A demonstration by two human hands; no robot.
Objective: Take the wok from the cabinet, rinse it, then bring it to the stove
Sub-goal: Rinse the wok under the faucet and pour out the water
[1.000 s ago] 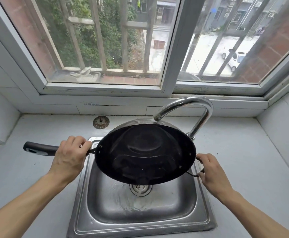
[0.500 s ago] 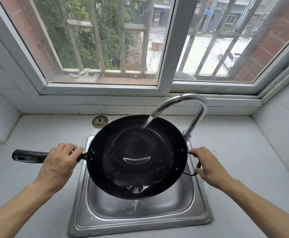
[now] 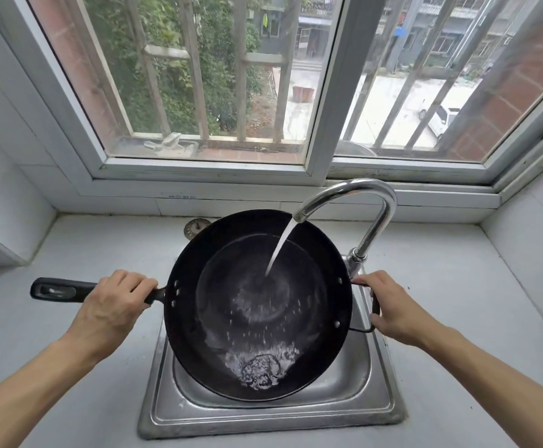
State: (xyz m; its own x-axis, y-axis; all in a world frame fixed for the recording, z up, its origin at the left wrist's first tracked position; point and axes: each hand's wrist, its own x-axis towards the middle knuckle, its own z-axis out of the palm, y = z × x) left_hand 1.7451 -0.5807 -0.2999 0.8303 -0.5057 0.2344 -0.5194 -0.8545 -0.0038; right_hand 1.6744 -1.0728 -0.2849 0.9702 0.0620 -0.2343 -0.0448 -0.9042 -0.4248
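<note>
Both hands hold the wok (image 3: 257, 305) over the stainless steel sink (image 3: 270, 412). Most of the sink basin is hidden beneath the pan, so only the near rim and parts of the side walls show, and the drain cannot be seen. The window (image 3: 296, 92) above is cut off at the top and both sides of the view.

Lying across the view, the wok has its long handle (image 3: 60, 288) pointing to the person's left and its small loop handle (image 3: 372, 310) at the right, so the long axis runs left to right. Its open side faces up toward the camera, tipped slightly toward the near edge, where water foams in a pool (image 3: 260, 367). A stream from the chrome faucet (image 3: 360, 208) falls into the middle of the pan. The faucet base is partly covered by the wok rim.

On the left, the left hand (image 3: 112, 308) is wrapped fully round the long handle close to the pan, fingers curled over the top. At the other side, the right hand (image 3: 393, 308) grips the loop handle, fingers closed round it; the fingertips themselves are tucked out of sight.

A round sink strainer (image 3: 194, 227) lies on the grey countertop (image 3: 457, 286) behind the wok, half hidden by its rim.
</note>
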